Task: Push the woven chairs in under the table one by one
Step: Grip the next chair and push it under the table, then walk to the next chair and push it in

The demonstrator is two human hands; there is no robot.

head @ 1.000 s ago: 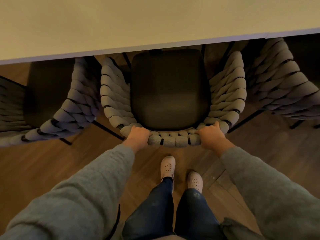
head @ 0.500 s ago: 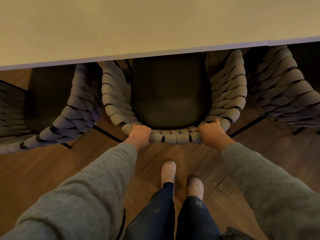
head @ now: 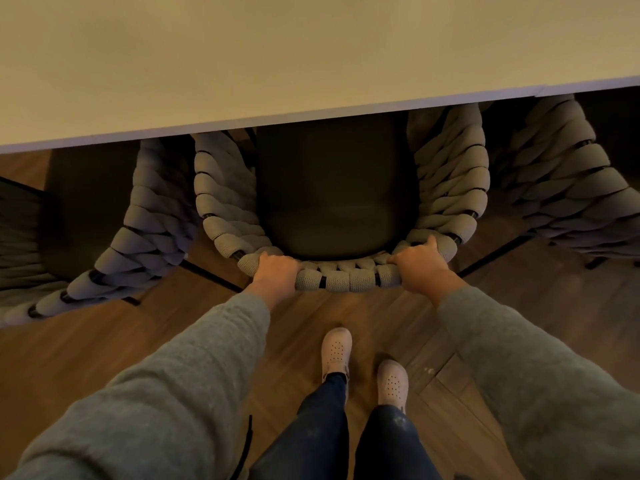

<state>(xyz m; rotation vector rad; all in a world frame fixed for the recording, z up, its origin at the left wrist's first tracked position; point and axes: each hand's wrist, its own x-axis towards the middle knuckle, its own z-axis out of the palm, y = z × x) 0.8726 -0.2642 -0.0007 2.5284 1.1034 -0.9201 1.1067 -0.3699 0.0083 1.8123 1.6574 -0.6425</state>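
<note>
We stand on a dark wood floor (head: 104,341), and a pale desk (head: 242,64) fills the top of our view. The left chair (head: 145,244) sits partly under the desk edge. Our left grip (head: 277,271) and right grip (head: 420,265) each curl round the woven back rail of the middle chair (head: 346,280). It has slid further under than a second ago, and the front of its seat (head: 332,202) is now hidden. It faces the desk with its back toward us, front-to-back axis square to the edge. The right chair (head: 571,188) is also partly under.
</note>
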